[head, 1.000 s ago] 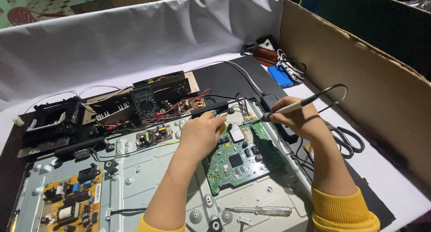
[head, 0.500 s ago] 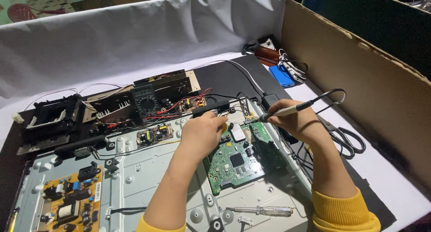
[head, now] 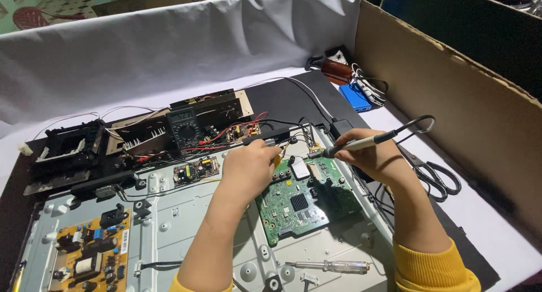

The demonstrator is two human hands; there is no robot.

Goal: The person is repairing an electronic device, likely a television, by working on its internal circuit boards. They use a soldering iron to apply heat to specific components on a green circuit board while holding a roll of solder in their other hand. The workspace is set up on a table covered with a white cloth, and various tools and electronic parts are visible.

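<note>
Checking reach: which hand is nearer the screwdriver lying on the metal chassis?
Right, narrowly. The right hand, holding the soldering iron, sits above the screwdriver and slightly to its right. The left hand is up and well to its left.

A single view, from a camera worn on the person's head, looks steeply down and forward over the white-covered worktop (head: 497, 224). It sits close: both forearms rise from the bottom edge, with the left hand (head: 248, 168) and right hand (head: 367, 153) near the middle of the frame over the green rectangular circuit board (head: 299, 204). The far edge of the view reaches a draped white cloth backdrop (head: 197, 49); a brown cardboard wall (head: 451, 100) closes the right side.
</note>
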